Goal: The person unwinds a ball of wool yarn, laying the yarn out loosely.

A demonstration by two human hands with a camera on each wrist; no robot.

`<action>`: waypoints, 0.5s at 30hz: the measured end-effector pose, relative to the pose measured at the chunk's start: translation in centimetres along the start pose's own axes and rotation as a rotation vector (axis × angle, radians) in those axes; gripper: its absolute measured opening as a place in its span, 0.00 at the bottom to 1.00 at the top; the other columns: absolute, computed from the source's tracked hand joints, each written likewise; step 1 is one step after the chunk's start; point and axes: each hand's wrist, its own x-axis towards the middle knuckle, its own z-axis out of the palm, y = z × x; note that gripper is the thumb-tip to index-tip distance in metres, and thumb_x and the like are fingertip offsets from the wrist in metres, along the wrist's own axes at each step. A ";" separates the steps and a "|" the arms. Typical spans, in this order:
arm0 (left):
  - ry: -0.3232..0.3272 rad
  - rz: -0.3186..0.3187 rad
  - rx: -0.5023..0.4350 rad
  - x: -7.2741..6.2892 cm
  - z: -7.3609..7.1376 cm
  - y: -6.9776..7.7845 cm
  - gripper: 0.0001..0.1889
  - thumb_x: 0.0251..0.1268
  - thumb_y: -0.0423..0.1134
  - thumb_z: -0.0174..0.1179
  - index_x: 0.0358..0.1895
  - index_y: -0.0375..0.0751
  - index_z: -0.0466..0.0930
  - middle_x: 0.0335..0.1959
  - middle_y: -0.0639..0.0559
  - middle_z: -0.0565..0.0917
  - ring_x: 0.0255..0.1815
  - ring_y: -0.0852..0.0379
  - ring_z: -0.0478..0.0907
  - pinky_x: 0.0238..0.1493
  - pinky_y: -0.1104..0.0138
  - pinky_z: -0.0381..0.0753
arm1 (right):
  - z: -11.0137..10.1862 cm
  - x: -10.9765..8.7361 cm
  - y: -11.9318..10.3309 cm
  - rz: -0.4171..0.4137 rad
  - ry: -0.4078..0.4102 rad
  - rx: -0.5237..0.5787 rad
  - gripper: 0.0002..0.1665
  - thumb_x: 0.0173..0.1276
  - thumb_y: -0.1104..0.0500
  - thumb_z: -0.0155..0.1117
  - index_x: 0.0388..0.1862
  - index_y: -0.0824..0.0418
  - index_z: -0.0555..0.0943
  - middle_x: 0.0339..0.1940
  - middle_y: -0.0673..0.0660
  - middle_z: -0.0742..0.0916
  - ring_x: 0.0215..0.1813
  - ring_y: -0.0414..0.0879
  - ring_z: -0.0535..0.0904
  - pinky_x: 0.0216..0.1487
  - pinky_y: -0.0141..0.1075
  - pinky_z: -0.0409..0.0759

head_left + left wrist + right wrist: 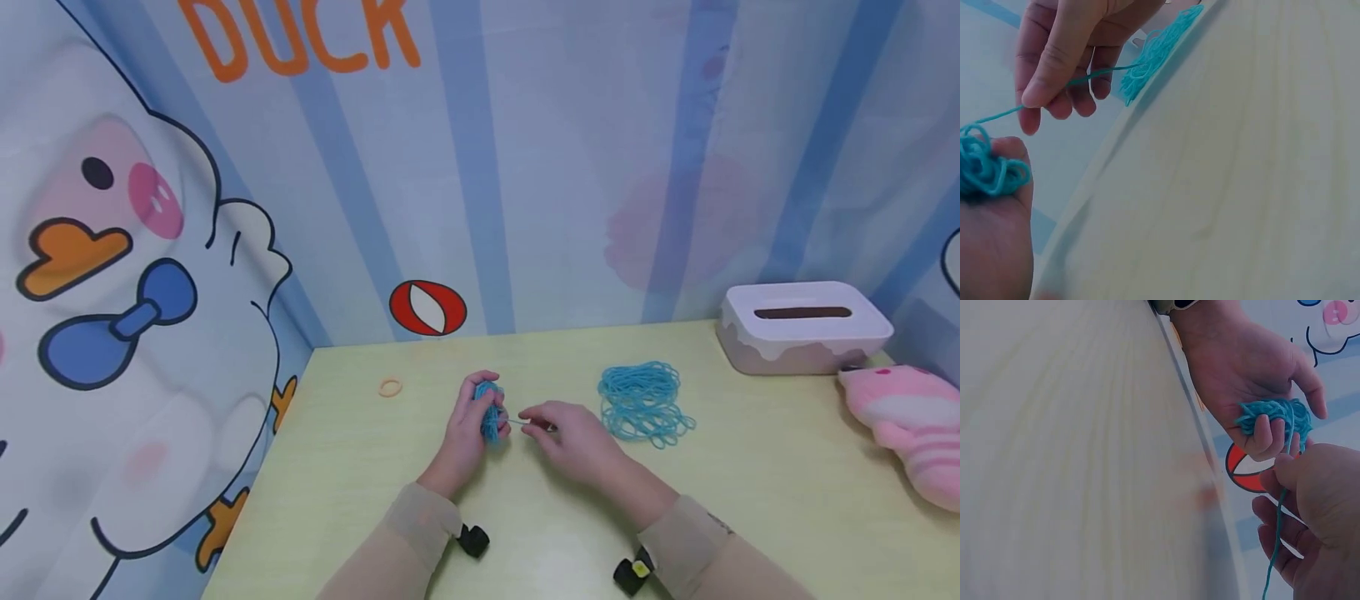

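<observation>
A bundle of teal yarn (490, 413) lies in my left hand (467, 433), whose fingers curl round it, as the right wrist view shows. One strand runs from the bundle to my right hand (573, 439), which pinches it between thumb and forefinger (1035, 94). Past that hand the strand trails on toward a loose heap of the same teal yarn (643, 400) on the table, right of both hands. In the right wrist view the strand (1277, 531) hangs below the pinching fingers, and several wraps show across the yarn bundle (1275, 415).
A small orange ring (390, 387) lies on the pale wooden table (337, 500) at left. At the back right stands a tissue box (806, 329), with a pink plush toy (911, 433) in front of it. A printed duck curtain (555, 167) hangs along the table's back edge.
</observation>
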 end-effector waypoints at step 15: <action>0.065 0.041 0.255 0.2 -0.3 -0.5 0.22 0.83 0.43 0.65 0.72 0.40 0.79 0.66 0.41 0.88 0.51 0.56 0.93 0.62 0.69 0.89 | -1.9 -2.5 3.2 0.002 0.221 -0.032 0.08 0.79 0.59 0.72 0.53 0.53 0.93 0.45 0.48 0.94 0.47 0.45 0.90 0.49 0.43 0.91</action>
